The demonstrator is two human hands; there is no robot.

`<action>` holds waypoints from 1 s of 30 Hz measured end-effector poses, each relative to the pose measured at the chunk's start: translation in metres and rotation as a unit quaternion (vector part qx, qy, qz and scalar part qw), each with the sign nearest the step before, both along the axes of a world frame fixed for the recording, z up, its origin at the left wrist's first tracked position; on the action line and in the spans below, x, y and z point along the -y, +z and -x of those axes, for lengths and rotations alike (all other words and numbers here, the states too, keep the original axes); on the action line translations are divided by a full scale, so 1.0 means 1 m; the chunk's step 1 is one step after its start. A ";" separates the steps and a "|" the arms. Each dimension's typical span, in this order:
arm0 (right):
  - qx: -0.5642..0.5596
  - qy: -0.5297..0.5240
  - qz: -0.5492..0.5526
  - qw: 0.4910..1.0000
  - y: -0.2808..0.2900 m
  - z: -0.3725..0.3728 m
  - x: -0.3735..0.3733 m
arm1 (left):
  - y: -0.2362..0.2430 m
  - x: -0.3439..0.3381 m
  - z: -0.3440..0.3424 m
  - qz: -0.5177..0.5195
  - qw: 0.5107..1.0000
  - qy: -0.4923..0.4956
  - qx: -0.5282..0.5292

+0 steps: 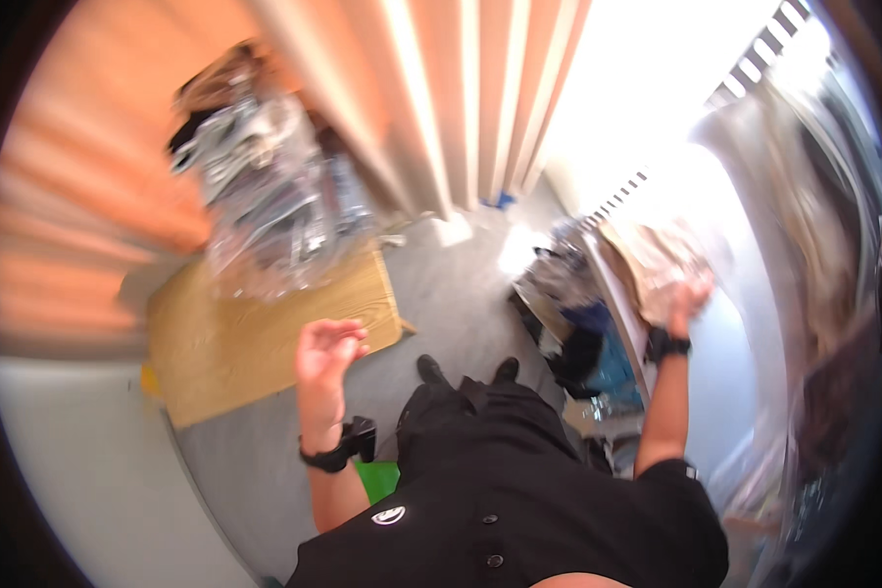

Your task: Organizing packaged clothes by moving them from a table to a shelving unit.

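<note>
My left hand point(329, 353) is raised over the right part of a light wooden table point(265, 328), its fingers loosely bent and apart, holding nothing that I can see. At the right, my right hand point(689, 297) reaches to a beige folded garment point(647, 257) on a white shelf point(612, 299). The hand is at the garment's near edge, and its fingers are smeared by motion, so whether they grip the cloth is unclear. A black band circles each wrist.
Clothes in clear plastic bags point(274, 196) are piled on the table. Below the shelf is a heap of mixed dark and blue packages point(578, 333). Garments point(804, 206) hang at the far right. Orange curtains point(441, 108) close off the far side above a grey floor point(451, 294).
</note>
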State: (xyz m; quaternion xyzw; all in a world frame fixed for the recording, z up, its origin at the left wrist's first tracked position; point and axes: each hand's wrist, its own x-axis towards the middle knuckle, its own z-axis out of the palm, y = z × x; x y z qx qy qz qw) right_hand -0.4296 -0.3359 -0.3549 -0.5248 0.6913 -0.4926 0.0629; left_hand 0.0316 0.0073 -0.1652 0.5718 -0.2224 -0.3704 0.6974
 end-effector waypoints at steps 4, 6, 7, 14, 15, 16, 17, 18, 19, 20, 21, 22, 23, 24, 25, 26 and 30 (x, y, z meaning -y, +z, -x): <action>-0.150 -0.035 -0.068 0.986 0.023 -0.029 -0.042 | -0.027 -0.021 -0.014 -0.055 0.990 0.105 0.075; -0.184 -0.017 -0.086 0.979 0.032 -0.064 -0.088 | -0.020 -0.033 -0.028 -0.140 0.965 0.180 0.126; -0.213 -0.028 -0.100 0.972 0.041 -0.078 -0.099 | -0.017 -0.031 -0.036 -0.149 0.957 0.186 0.165; -0.100 0.114 -0.011 0.988 0.074 -0.171 -0.147 | 0.049 0.047 -0.170 -0.034 0.657 0.250 0.711; -0.115 0.129 0.027 0.985 0.075 -0.184 -0.156 | 0.062 0.057 -0.192 -0.034 0.614 0.267 0.742; -0.106 0.146 0.031 0.983 0.075 -0.197 -0.165 | 0.071 0.065 -0.212 -0.062 0.589 0.245 0.768; -0.084 0.141 0.000 0.986 0.074 -0.211 -0.171 | 0.080 0.074 -0.233 -0.091 0.555 0.257 0.786; -0.068 0.152 -0.016 0.986 0.073 -0.223 -0.179 | 0.089 0.082 -0.255 -0.115 0.530 0.232 0.807; -0.081 0.163 0.023 0.983 0.072 -0.234 -0.185 | 0.092 0.087 -0.276 -0.103 0.543 0.211 0.806; -0.083 0.169 0.013 0.982 0.071 -0.245 -0.190 | 0.093 0.091 -0.295 -0.162 0.538 0.189 0.805; -0.076 0.159 -0.037 0.984 0.070 -0.255 -0.195 | 0.091 0.094 -0.313 -0.253 0.523 0.166 0.797; -0.062 0.165 -0.057 0.983 0.069 -0.263 -0.199 | 0.087 0.095 -0.330 -0.264 0.508 0.149 0.806; -0.068 0.175 -0.016 0.982 0.067 -0.269 -0.204 | 0.085 0.095 -0.347 -0.216 0.519 0.148 0.814; -0.058 0.183 -0.029 0.981 0.066 -0.275 -0.209 | 0.084 0.095 -0.361 -0.195 0.598 0.109 0.770; -0.041 0.175 -0.079 0.980 0.064 -0.280 -0.213 | 0.083 0.095 -0.373 -0.227 0.666 0.079 0.706; -0.038 0.174 -0.086 0.980 0.062 -0.285 -0.218 | 0.082 0.093 -0.382 -0.199 0.662 0.102 0.716; -0.027 0.205 -0.075 0.976 0.057 -0.297 -0.233 | 0.090 0.091 -0.401 -0.084 0.690 0.146 0.704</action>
